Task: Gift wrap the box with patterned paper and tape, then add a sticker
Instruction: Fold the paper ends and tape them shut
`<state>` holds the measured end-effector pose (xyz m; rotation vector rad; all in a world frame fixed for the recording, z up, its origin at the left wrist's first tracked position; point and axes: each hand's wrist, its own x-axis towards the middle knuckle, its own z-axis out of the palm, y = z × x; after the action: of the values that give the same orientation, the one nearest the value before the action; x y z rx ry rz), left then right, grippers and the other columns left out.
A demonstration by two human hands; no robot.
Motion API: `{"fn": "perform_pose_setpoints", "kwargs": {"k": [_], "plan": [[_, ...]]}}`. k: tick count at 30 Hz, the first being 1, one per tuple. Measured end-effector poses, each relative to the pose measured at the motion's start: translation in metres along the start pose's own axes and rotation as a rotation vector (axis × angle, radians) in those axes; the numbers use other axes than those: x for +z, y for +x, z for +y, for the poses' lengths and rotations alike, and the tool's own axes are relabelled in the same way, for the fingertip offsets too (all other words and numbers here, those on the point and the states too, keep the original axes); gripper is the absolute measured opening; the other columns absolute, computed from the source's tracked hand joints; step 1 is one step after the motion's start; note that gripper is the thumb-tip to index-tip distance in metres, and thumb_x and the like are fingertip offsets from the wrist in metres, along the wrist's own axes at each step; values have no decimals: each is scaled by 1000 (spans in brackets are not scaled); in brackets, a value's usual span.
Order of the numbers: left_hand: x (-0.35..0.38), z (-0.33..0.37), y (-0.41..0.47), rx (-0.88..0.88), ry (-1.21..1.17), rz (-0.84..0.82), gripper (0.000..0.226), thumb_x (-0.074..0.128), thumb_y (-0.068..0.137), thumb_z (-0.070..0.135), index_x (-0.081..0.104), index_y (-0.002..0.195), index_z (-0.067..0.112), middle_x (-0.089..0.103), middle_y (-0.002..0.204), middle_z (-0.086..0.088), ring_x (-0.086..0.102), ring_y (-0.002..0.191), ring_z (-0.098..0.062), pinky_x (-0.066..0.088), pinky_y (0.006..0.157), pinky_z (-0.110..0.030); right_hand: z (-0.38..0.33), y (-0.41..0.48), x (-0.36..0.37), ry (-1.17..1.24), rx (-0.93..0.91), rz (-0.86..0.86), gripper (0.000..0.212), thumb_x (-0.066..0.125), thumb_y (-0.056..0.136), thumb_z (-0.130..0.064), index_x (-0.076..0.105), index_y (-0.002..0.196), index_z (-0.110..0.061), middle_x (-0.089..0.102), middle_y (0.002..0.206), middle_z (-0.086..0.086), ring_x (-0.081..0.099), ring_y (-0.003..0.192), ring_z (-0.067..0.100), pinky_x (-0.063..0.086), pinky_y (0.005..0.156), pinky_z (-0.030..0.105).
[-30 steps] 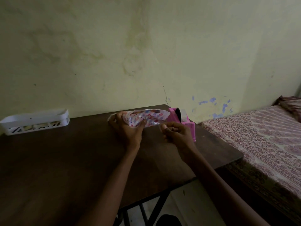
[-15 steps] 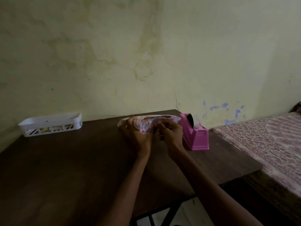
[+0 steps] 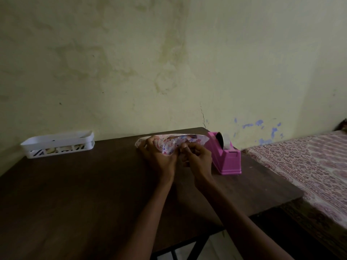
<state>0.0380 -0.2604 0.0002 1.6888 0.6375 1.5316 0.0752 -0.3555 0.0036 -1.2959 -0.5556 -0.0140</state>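
Reaching in from the near edge of the counter (image 3: 75, 194), both forearms meet at the parcel, which sits toward the far edge, right of the middle. The left hand (image 3: 159, 158) has its fingers (image 3: 150, 142) curled over the near-left part of the patterned paper (image 3: 167, 147), clamping it around the box, which is hidden inside the wrap. The right hand (image 3: 200, 158) has its fingers (image 3: 186, 147) bent tight together in a pinch at the paper's seam; whether they also hold a strip of tape is too small to tell. Just to the right, the pink tape dispenser (image 3: 226, 160) stands against the paper's right end. A white basket (image 3: 58, 143) rests at the far left corner. The paper looks loose and puffy, so if the left grip eases the overlap could spring open, or tape could land on a wrinkle and hold crooked. A sideways nudge might also shove the dispenser toward the right edge.
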Motion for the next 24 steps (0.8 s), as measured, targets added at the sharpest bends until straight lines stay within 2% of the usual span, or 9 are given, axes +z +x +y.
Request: {"fn": "perform_pose_setpoints", "kwargs": {"k": [3, 7, 9, 12, 16, 21, 24], "plan": [[-1, 1, -1, 0, 6, -1, 81, 90, 60, 29, 50, 126, 7, 40, 133, -16, 47, 121, -29, 51, 96, -38, 0, 0, 2, -8, 14, 25, 7, 68, 90, -22, 72, 95, -18, 72, 84, 5, 66, 67, 10, 53, 60, 25], [-1, -3, 0, 39, 30, -4, 78, 89, 60, 31, 49, 124, 11, 41, 132, -13, 46, 120, -27, 52, 93, -43, -3, 2, 5, -32, 19, 59, 6, 68, 90, -19, 71, 95, -20, 72, 89, 5, 66, 64, 6, 51, 56, 19], [-1, -2, 1, 35, 29, -3, 77, 90, 60, 30, 50, 123, 10, 41, 131, -14, 47, 119, -28, 51, 94, -45, -5, 4, 7, -64, 16, 76, 5, 69, 90, -17, 71, 93, -19, 73, 87, 5, 65, 61, 4, 49, 53, 17], [-2, -1, 1, 51, 9, 7, 76, 90, 61, 30, 51, 121, 8, 41, 130, -15, 47, 118, -29, 50, 95, -45, -7, 6, 8, -128, -1, 72, 16, 68, 89, -13, 70, 82, -27, 73, 80, 1, 64, 57, 2, 49, 55, 18], [-3, -7, 2, 85, 16, 19, 76, 88, 61, 41, 48, 120, 14, 40, 129, -8, 47, 117, -25, 51, 93, -46, -7, 9, 9, -166, 25, 76, 17, 70, 88, -15, 71, 77, -29, 73, 74, -1, 64, 53, 1, 49, 53, 18], [-2, -4, 1, 86, -10, 30, 69, 87, 66, 40, 51, 117, 11, 40, 128, -8, 47, 115, -22, 49, 96, -39, -9, 17, 10, -194, 81, 71, 8, 72, 88, -23, 71, 79, -24, 73, 74, -1, 63, 52, -1, 46, 50, 15], [-2, -6, 1, 84, -40, 19, 60, 85, 71, 34, 50, 117, 16, 39, 128, -7, 47, 115, -21, 52, 93, -42, -11, 22, 9, -180, 170, 89, 8, 73, 87, -23, 73, 88, -15, 73, 79, 3, 64, 53, 1, 45, 46, 14]]}}
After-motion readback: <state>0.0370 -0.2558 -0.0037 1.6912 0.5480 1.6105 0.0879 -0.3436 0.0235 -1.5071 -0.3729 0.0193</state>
